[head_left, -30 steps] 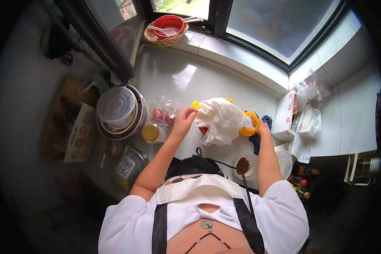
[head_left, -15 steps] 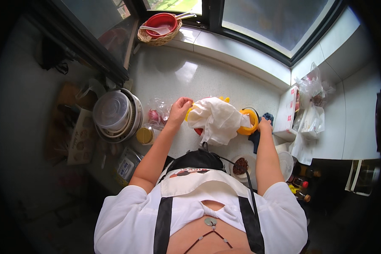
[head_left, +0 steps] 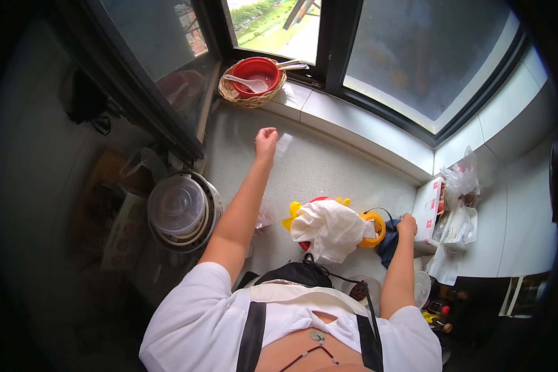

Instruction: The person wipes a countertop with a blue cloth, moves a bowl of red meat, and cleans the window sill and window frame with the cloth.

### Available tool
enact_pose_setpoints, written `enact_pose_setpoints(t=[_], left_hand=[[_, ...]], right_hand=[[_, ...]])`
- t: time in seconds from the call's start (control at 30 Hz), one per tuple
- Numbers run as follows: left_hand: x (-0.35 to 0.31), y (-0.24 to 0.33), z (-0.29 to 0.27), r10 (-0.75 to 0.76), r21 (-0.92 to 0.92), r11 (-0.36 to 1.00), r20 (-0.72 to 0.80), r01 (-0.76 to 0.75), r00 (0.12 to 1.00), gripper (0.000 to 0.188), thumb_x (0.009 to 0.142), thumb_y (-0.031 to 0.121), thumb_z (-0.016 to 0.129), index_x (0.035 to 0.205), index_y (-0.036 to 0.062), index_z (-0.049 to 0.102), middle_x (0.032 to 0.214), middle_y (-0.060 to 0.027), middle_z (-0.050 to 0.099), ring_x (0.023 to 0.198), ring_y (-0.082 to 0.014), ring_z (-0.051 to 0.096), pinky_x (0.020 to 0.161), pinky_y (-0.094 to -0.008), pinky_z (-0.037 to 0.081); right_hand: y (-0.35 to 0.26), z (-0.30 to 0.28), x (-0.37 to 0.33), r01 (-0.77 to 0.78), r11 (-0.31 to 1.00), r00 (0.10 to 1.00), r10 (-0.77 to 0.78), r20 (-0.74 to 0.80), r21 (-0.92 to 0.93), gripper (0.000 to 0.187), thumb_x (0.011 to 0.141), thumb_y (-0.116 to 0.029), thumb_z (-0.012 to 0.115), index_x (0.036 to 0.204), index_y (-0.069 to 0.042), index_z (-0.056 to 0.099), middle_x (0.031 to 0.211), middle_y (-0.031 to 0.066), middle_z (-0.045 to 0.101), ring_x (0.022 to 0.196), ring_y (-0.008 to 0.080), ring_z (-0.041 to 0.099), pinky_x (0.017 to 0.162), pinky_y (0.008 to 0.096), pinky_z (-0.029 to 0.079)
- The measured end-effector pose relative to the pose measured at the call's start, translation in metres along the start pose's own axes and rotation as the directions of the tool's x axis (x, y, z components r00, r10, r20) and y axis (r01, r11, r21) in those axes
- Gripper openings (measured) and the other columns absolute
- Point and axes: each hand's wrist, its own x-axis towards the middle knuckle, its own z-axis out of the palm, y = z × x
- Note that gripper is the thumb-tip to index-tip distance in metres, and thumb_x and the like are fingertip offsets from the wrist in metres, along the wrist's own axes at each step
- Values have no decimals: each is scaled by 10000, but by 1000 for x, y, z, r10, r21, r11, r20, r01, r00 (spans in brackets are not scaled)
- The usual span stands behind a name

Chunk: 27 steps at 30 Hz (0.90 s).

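Windowsill [head_left: 359, 124]: spoon [head_left: 256, 85] in red bowl [head_left: 261, 70]

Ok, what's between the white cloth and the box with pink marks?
In the head view, left to right: a round yellow thing, some dark blue cloth, then the right hand.

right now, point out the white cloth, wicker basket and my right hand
white cloth [head_left: 330, 229]: head view, its crumpled middle
wicker basket [head_left: 252, 101]: head view, its near wall
right hand [head_left: 407, 225]: head view, its middle
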Motion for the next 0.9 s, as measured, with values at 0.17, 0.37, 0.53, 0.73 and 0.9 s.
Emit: enact_pose_setpoints(t=[0.17,0.37,0.53,0.73,0.9], left_hand=[[66,2,-10,-181,-44,983,-168,176,969,188,773,144,588,925,41,551,792,-19,565,676,-104,528,566,-256,439],[96,-3,-34,-292,-71,956,-121,285,949,188,844,275,563,947,119,547,851,15,561,753,-112,541,655,-293,427],[125,7,-29,-469,-187,879,-181,438,865,535,856,422,547,1242,78,406,1194,-104,464,900,-256,561,754,-401,463],[178,-2,-40,-505,-464,794,-145,393,851,565,858,380,555,1320,141,334,1307,-142,358,942,-374,525,808,-450,475],[188,5,-33,-513,-532,765,-162,363,843,388,853,145,513,1222,67,428,1156,-166,494,950,-328,551,761,-438,539]], right_hand=[[1,-68,-26,12,1000,951,-16,-307,-17,82,779,-94,527,838,-127,574,889,133,577,829,326,600,697,429,482],[-37,-139,-50,309,945,728,-160,-667,110,138,677,-13,518,806,-61,531,835,137,545,792,314,548,734,402,438],[-95,-165,-45,545,712,740,-160,-654,442,189,662,7,531,849,-23,527,769,92,536,692,209,523,681,301,440],[-156,-170,-36,466,444,885,-242,-398,766,188,681,16,539,859,-38,517,703,11,516,610,79,494,585,219,432],[-181,-169,-34,508,502,858,-369,-358,700,192,667,-13,548,856,-37,526,791,35,535,635,111,514,607,245,448]])
